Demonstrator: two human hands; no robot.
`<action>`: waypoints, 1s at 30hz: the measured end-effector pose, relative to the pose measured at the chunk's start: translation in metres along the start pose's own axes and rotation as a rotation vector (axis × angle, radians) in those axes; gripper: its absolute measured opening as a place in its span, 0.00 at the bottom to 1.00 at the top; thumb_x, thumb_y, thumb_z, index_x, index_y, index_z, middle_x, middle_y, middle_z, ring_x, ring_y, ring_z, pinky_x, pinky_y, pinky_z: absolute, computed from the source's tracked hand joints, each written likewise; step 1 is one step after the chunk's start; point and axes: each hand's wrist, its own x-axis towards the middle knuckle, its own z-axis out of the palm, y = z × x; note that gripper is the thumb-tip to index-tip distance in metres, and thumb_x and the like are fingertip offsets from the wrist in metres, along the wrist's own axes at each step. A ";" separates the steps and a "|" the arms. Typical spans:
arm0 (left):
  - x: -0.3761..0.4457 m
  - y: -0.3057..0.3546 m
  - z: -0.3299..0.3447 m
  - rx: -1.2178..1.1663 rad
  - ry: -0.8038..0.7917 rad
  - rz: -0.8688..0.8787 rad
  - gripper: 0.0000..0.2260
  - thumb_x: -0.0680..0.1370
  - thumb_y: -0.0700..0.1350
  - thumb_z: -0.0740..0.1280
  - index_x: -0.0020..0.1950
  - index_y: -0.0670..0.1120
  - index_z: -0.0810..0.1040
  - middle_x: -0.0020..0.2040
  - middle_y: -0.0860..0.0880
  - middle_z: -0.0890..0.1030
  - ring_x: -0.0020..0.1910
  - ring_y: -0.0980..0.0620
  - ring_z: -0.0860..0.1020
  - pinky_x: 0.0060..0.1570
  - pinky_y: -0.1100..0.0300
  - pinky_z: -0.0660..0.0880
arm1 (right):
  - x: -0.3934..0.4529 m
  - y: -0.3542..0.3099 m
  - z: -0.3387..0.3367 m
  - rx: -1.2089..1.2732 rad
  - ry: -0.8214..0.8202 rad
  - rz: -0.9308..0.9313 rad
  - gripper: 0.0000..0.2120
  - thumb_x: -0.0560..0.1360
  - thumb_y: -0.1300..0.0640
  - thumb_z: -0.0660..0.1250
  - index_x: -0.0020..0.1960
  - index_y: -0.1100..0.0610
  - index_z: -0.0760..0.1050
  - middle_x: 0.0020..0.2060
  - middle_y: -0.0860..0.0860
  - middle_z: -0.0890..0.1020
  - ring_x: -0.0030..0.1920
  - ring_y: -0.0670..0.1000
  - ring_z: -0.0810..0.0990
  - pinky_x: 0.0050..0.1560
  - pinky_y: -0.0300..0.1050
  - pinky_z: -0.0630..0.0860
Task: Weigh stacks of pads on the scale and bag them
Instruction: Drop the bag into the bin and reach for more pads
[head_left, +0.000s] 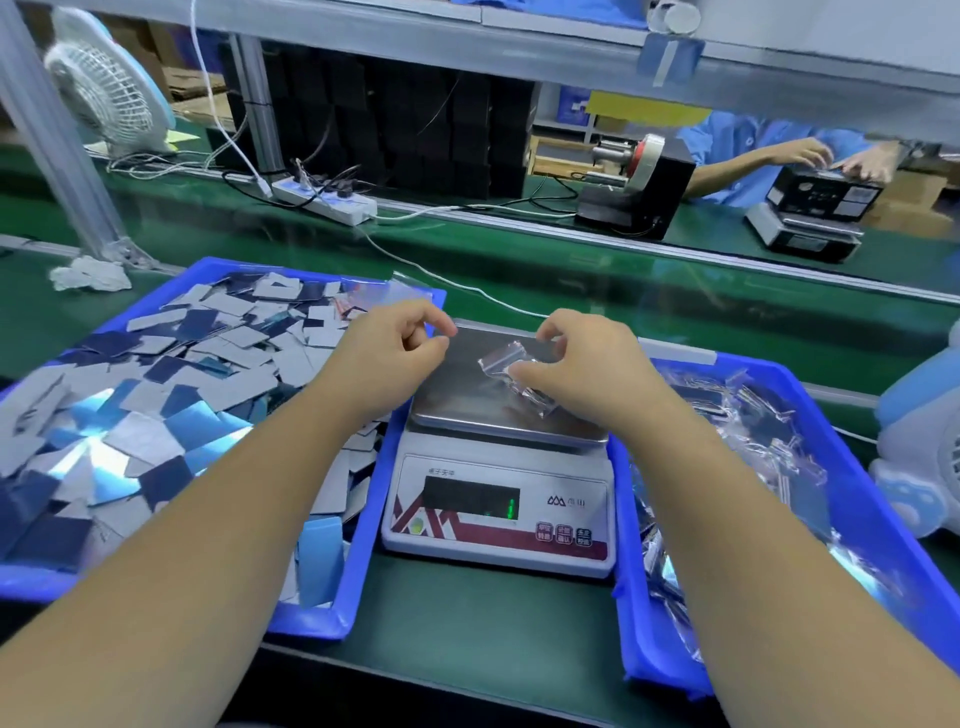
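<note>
The scale (500, 499) stands between two trays: pads (156, 395) left, bagged pads (753, 447) right

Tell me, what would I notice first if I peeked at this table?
Two hands meet over the scale in the middle: the right hand pinches a clear bag, and the left hand curls beside it. On the left, a blue tray brims with shiny pads; another tray on the right holds filled bags.
</note>
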 end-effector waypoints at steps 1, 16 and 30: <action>0.000 0.001 0.002 -0.004 -0.010 0.010 0.09 0.79 0.40 0.66 0.47 0.54 0.80 0.27 0.54 0.70 0.28 0.57 0.69 0.34 0.68 0.70 | -0.001 0.003 -0.001 -0.015 0.009 0.011 0.20 0.70 0.40 0.71 0.55 0.51 0.76 0.44 0.47 0.77 0.49 0.52 0.76 0.46 0.47 0.74; 0.002 0.000 0.001 -0.004 0.011 -0.011 0.08 0.79 0.41 0.65 0.48 0.54 0.80 0.25 0.57 0.69 0.27 0.59 0.68 0.43 0.57 0.74 | -0.007 0.004 0.000 -0.017 0.015 0.067 0.33 0.68 0.33 0.68 0.49 0.65 0.79 0.46 0.60 0.82 0.47 0.59 0.80 0.45 0.54 0.78; 0.000 0.002 0.000 0.006 0.004 -0.018 0.08 0.79 0.41 0.65 0.48 0.54 0.80 0.24 0.57 0.69 0.27 0.59 0.68 0.42 0.58 0.75 | -0.010 0.000 0.004 -0.066 -0.052 0.018 0.30 0.67 0.32 0.70 0.44 0.62 0.79 0.37 0.56 0.81 0.40 0.55 0.79 0.40 0.52 0.77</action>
